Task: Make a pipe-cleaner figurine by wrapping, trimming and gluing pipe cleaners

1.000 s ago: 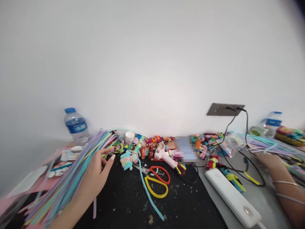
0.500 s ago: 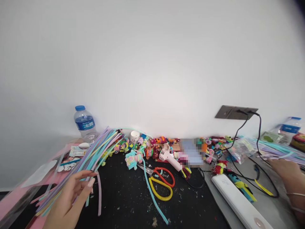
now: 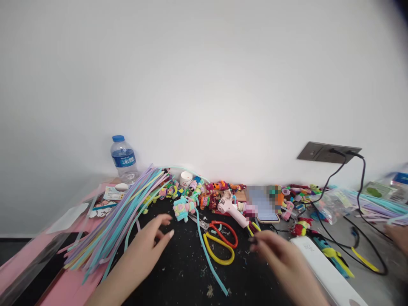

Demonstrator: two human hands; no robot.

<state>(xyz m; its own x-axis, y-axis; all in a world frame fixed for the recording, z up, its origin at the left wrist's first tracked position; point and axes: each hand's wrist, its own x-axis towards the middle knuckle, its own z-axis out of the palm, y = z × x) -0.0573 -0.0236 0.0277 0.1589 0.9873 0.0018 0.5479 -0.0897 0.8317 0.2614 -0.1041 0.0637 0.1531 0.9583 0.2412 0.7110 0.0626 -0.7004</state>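
Note:
My left hand (image 3: 149, 242) hovers over the black mat with fingers apart and nothing in them. Beside it, on the left, lies a bundle of pastel pipe cleaners (image 3: 127, 212). A turquoise and pink pipe-cleaner figure (image 3: 183, 208) is just beyond its fingertips. My right hand (image 3: 280, 259) is smeared by motion, its fingers curled; whether it holds anything cannot be told. Between my hands lie scissors (image 3: 219, 259) with one red and one yellow handle, and a single turquoise pipe cleaner (image 3: 208, 259). A pale pink glue gun (image 3: 234, 212) rests behind the scissors.
Along the wall runs a row of small colourful figures (image 3: 219, 185), with a phone (image 3: 264, 208) among them. A water bottle (image 3: 124, 159) stands at the left. On the right are a long white case (image 3: 321, 267), black cables (image 3: 361, 199) and another person's hand (image 3: 398, 238).
My left hand has left the bundle of pipe cleaners and moved right over the mat. My right hand has come into view from below. The view has shifted slightly left.

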